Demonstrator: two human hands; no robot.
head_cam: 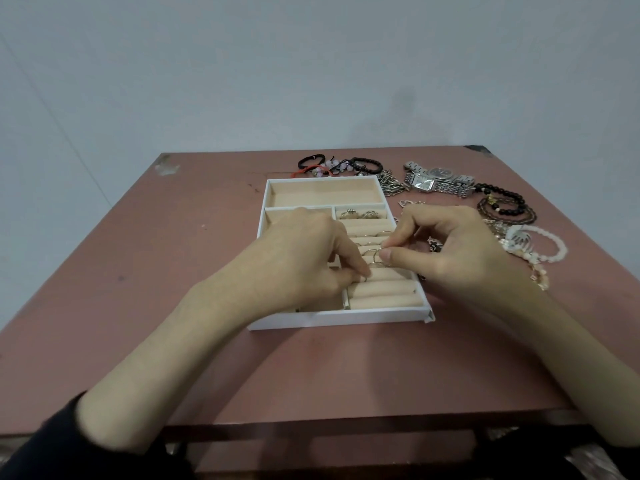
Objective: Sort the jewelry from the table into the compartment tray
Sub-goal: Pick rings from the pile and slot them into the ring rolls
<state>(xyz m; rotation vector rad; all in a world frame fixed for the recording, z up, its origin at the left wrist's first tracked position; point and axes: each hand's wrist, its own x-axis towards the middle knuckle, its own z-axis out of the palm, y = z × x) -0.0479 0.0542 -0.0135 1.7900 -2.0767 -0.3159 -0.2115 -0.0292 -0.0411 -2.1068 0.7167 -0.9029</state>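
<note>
A white compartment tray [341,317] with beige lining sits in the middle of the pink table. Its right column has ring rolls, where several rings [360,214] sit in the upper slots. My left hand [304,258] lies over the tray's left side, its fingertips pressing down on the rolls by a small ring [364,278]. My right hand [446,247] pinches a thin silver ring [383,253] between thumb and forefinger, right above the middle rolls. The long top compartment [322,194] holds nothing.
Loose jewelry lies behind and right of the tray: cord and bead bracelets [332,166], silver watches [440,180], dark bead bracelets [505,202], a white bead bracelet [550,245] and small charms. The table's left half [138,254] is bare; a wall stands behind.
</note>
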